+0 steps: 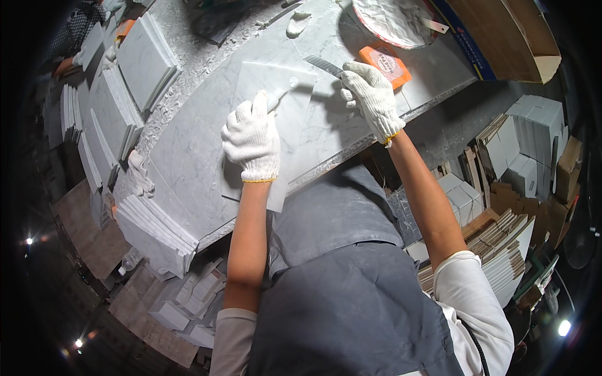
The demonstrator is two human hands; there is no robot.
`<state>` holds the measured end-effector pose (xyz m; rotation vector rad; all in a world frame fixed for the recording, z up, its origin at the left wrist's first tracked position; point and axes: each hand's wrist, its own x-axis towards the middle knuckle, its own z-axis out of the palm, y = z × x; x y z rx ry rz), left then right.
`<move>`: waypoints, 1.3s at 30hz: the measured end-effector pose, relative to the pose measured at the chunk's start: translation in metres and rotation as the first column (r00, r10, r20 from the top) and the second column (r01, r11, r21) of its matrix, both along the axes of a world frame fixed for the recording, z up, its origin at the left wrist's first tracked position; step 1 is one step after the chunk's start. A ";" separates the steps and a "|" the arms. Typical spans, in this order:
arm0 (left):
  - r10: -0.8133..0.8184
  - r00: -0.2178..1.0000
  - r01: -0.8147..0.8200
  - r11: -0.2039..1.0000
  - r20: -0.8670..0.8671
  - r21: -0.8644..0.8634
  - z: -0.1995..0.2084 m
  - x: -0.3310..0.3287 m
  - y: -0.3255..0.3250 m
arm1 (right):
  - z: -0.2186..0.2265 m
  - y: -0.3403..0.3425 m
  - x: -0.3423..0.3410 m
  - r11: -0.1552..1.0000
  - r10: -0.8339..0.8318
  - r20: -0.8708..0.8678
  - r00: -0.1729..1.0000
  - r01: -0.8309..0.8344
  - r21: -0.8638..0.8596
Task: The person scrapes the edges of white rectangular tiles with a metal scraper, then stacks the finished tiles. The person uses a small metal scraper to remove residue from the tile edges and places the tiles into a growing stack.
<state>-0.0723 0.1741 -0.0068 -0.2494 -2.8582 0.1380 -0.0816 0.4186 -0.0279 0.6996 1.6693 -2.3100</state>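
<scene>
Tile (276,119) lies on the worktop (188,156), left hand (252,138) gripping a spatula (280,95), right hand (370,94) pinching a notched trowel (323,64); spreading adhesive evenly probably comes next.

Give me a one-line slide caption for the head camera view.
Gloved left hand steadies a marble tile on the workbench while the gloved right hand holds a notched trowel.

We count two white knit-gloved hands, the left hand (252,139) and the right hand (371,94), one marble tile (301,119) at centre frame, one notched trowel (325,65), one orange block (385,64), one white-smeared round tray (389,22) at the top edge, and one cardboard box (508,37) at upper right.
</scene>
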 end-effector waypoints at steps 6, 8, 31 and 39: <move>-0.007 1.000 0.007 1.000 -0.002 -0.011 0.002 -0.002 0.002 | 0.002 0.000 -0.001 1.000 0.009 -0.021 1.000 -0.009 0.016; -0.007 1.000 0.007 1.000 -0.004 -0.020 0.003 -0.003 0.003 | 0.003 0.000 -0.001 1.000 0.006 -0.004 1.000 -0.006 0.016; -0.003 1.000 0.002 0.999 -0.027 -0.041 0.002 -0.004 0.005 | 0.000 0.000 -0.002 0.999 0.028 -0.033 0.999 -0.028 0.018; 0.002 1.000 -0.003 1.000 0.007 0.024 0.004 -0.005 0.006 | 0.001 0.000 -0.001 0.999 0.030 -0.025 0.999 -0.029 0.037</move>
